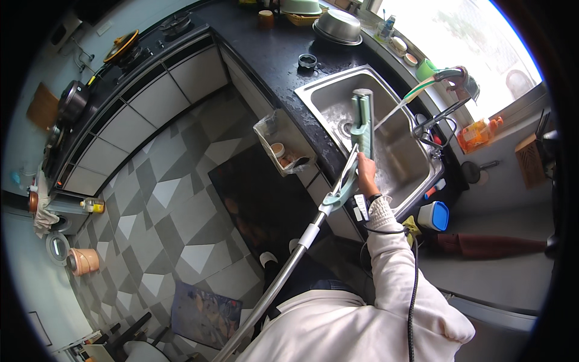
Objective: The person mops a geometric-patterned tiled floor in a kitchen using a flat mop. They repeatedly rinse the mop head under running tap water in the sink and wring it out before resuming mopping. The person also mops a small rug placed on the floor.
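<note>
My right hand (367, 172) grips a pale green mop (362, 111) just below its head, which is held upright over the steel sink (406, 186). Its metal pole (276, 279) runs down toward the lower left, past my body. Water streams from the tap (449, 76) into the sink, close beside the mop head. My left hand is out of sight.
A bin (270, 134) hangs on the cabinet beside a dark floor mat (241, 187). The black counter (250, 54) holds a steel bowl (336, 24). A stove with a pot (74, 98) stands left. A pink bucket (84, 260) and a second mat (205, 311) lie on the floor.
</note>
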Tool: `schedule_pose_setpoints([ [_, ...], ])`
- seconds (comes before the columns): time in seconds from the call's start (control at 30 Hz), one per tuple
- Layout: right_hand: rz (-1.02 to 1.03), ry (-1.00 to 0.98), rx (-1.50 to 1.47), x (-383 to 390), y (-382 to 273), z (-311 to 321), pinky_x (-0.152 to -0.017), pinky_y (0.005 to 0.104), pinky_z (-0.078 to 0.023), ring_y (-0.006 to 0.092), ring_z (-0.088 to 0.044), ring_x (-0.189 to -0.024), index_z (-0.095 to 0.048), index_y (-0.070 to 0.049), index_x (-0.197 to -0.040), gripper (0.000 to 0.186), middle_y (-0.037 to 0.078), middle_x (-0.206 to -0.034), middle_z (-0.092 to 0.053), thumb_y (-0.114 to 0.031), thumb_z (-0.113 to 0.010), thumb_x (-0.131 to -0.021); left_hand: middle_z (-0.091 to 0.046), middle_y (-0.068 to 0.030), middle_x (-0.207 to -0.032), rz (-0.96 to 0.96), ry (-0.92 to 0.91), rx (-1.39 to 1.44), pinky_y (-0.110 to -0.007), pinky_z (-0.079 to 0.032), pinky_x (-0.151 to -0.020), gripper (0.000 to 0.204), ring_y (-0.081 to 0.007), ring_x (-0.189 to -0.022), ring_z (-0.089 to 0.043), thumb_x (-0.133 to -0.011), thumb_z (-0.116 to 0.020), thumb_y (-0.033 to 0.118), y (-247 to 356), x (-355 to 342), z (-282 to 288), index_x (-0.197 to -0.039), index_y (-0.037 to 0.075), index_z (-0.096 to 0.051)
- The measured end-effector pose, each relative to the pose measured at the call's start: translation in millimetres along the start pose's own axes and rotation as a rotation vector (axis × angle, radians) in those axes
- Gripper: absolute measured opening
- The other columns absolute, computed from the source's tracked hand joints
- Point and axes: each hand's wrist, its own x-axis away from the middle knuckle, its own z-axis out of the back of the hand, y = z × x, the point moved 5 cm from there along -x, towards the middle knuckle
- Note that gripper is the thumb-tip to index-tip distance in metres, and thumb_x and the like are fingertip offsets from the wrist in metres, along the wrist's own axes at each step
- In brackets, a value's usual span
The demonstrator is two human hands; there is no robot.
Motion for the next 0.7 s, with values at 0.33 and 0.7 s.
schedule_pose_setpoints([
  [0.33,0.205,0.262,-0.293,55.2,-26.7,50.4,-0.058,0.0308,-0.042,0.0162,-0.055,-0.056,-0.062,0.0,-0.073,0.031,0.01,-0.059,-0.059,-0.028,-0.051,-0.077,-0.06,-0.0201,-0.073,0.099,0.007,-0.113,-0.044,-0.044,-0.058,0.023,-0.0362,-0.068,-0.058,-0.073,-0.057,0.022,14.8,-12.3,-24.4,-0.088,0.006,-0.063],
  [0.7,0.16,0.218,-0.886,125.5,-22.0,48.5,-0.052,0.0217,-0.031,0.0057,-0.039,-0.056,-0.053,-0.004,-0.064,0.023,-0.003,-0.06,-0.045,-0.017,-0.052,-0.083,-0.06,-0.0162,-0.07,0.141,0.107,-0.236,-0.043,-0.043,-0.055,0.027,-0.0338,-0.065,-0.057,-0.077,-0.055,0.026,-26.7,-17.0,-28.8,-0.098,0.011,-0.062],
])
